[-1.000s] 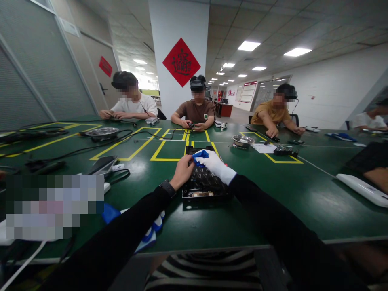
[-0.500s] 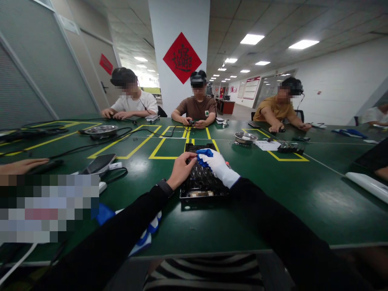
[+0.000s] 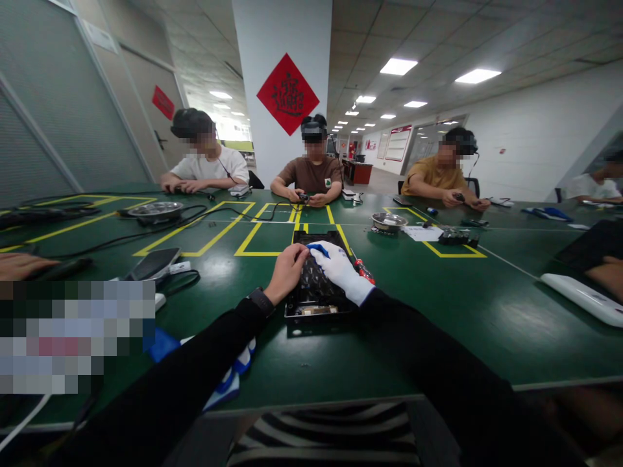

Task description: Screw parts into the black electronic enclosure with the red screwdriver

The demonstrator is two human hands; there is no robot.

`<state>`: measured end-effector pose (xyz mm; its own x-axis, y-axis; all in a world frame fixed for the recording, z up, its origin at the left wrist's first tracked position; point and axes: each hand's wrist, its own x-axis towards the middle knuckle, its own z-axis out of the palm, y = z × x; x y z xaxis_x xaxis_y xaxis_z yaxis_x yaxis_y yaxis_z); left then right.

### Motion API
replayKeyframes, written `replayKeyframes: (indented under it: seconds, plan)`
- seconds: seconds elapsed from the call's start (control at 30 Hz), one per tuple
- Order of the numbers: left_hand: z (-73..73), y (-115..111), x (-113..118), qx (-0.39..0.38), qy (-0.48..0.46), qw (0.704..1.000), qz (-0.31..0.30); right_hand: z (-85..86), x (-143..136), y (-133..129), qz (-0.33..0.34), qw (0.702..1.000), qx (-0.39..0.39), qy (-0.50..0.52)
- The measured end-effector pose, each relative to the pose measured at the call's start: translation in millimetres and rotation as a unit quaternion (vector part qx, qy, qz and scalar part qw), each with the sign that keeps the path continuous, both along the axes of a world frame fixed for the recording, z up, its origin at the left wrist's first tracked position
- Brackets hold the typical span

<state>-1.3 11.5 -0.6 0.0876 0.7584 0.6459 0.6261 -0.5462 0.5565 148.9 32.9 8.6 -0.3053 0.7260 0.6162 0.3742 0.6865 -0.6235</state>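
Observation:
A black open housing with dark parts inside lies on the green table in front of me. Over its middle, my bare left hand has thumb and fingers pinched together. My right hand, in a white glove with blue-coated fingers, is closed too, its fingertips meeting those of the left. Whatever sits between the fingertips is too small or hidden to make out. Just right of the housing, partly behind the gloved hand, lies a red-and-black handled screwdriver.
A spare blue-and-white glove lies by my left forearm. Metal bowls stand farther back, with black parts on the right. Cables cross the left side. A white device lies at right. Several people sit around the table.
My gloved hand has turned and come closer against my left fingers, and more of the screwdriver shows. Across the table at right, a person has lifted a hand holding something dark.

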Motion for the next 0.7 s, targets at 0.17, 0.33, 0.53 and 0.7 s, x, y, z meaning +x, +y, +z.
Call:
replayKeyframes:
  seconds: [0.17,0.33,0.53,0.7]
  plan:
    - [-1.2,0.6,0.3,0.013,0.092,0.994,0.057,1.3,-1.1,-5.7,-0.055,0.991,0.031,-0.115]
    - [1.7,-3.0,-0.4,0.016,0.181,0.978,0.1,5.9,-1.9,-11.1,-0.053,0.982,0.055,-0.172]
    - [5.6,-5.5,-1.1,0.008,0.21,0.971,0.111,4.4,-4.8,-8.9,-0.049,0.981,0.066,-0.174]
    - [5.4,-5.9,-3.0,-0.021,0.213,0.969,0.121,24.3,-2.3,-3.3,-0.018,0.968,0.072,-0.238]
